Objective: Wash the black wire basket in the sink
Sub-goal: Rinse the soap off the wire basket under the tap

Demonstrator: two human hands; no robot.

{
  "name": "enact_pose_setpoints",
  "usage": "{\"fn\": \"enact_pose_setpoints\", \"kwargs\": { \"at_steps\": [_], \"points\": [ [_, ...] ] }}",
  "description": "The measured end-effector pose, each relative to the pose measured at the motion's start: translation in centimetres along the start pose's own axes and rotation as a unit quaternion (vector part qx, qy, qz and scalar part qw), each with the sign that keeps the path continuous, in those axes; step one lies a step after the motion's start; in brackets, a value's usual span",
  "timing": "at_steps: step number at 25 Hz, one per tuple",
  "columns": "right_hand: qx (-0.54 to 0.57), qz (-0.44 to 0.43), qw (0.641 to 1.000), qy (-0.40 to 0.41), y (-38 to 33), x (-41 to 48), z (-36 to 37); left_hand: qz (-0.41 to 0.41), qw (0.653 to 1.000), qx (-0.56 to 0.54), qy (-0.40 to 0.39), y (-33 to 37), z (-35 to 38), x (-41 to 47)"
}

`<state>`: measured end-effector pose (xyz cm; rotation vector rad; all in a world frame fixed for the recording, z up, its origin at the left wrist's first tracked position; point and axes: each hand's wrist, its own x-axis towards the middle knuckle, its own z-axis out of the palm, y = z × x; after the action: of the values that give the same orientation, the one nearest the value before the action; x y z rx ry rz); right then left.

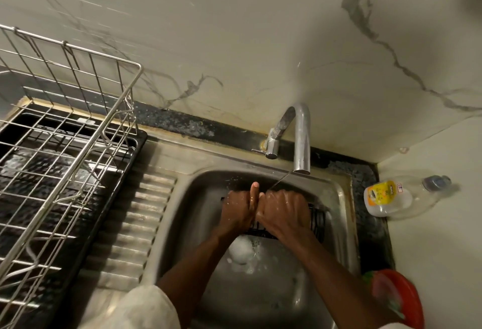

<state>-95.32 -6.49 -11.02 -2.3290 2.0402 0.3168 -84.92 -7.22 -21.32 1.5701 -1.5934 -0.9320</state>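
The black wire basket [317,220] sits in the steel sink [341,198], under the tap [301,140]. Both hands are wet and close together over its far rim, hiding most of it. My left hand [238,208] grips the rim, thumb sticking up. My right hand [283,211] curls over the top wires beside it. A thin stream of water slants down from the spout toward my hands. White foam [242,250] lies on the sink floor near the drain.
A steel wire dish rack [65,146] on a black tray [135,151] stands on the ribbed drainboard [135,224] at left. A clear plastic bottle [399,195] with a yellow label lies on the counter at right. A red bowl [401,297] sits at the near right.
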Motion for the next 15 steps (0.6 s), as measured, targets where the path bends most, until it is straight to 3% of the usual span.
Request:
{"fn": "enact_pose_setpoints", "kwargs": {
  "at_steps": [2, 5, 8, 10, 13, 15],
  "points": [
    [0.049, 0.027, 0.998, 0.005, 0.4, 0.6, 0.7, 0.015, 0.989, 0.148, 0.015, 0.3, -0.8, 1.0],
    [0.094, 0.034, 0.995, 0.003, 1.8, 1.4, 1.7, -0.01, 0.98, 0.195, -0.03, 0.9, -0.6, 3.2],
    [0.039, -0.017, 0.998, 0.043, 1.5, 2.3, 0.1, -0.102, 0.985, 0.132, -0.035, 0.5, -0.3, 4.7],
    [0.065, -0.001, 0.997, 0.051, 1.3, 3.4, -0.7, -0.159, 0.986, 0.05, -0.028, -0.3, -0.3, 5.3],
    [0.139, 0.056, 0.989, 0.008, 1.4, 3.9, -1.5, -0.26, 0.956, -0.129, -0.031, -1.7, -0.7, 4.2],
    [0.074, 0.026, 0.995, 0.058, 0.3, 3.1, -1.7, -0.24, 0.962, -0.123, -0.04, -2.0, -1.0, 3.4]
  ]
}}
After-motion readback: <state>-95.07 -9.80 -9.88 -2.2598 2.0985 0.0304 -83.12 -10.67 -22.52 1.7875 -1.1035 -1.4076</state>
